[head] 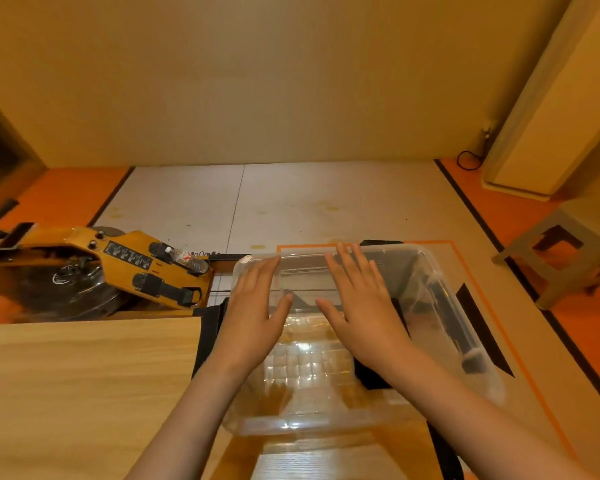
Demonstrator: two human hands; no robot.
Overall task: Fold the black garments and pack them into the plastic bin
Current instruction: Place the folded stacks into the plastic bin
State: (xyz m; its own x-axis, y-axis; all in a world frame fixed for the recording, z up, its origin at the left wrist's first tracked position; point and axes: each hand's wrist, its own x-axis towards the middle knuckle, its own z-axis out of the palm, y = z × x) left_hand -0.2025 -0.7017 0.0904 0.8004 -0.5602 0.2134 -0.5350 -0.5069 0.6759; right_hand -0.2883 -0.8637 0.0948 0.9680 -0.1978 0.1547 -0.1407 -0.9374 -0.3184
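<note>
Two bare forearms reach forward from the bottom edge over the pale wooden worktop [84,375], and both hands lie flat and spread above the clear plastic bin [312,419], fingers straight and pointing away, holding nothing. The left hand [257,306] is over the bin's left side and the right hand [361,303] just beside it over the middle, a narrow gap between the thumbs. Whether the palms press the bin's floor or hover above it cannot be told through the glare. Black garment [207,336] shows as a dark strip along the bin's left wall and again under the right wrist — it seems to lie beneath or around the bin rather than folded inside, though the clear plastic makes that uncertain. So the cloth lies directly below and to either side of the hands, each edge nearest its own hand. A yellow machine [118,268] sits on the floor to the left — a grey stool [551,247] to the right.
</note>
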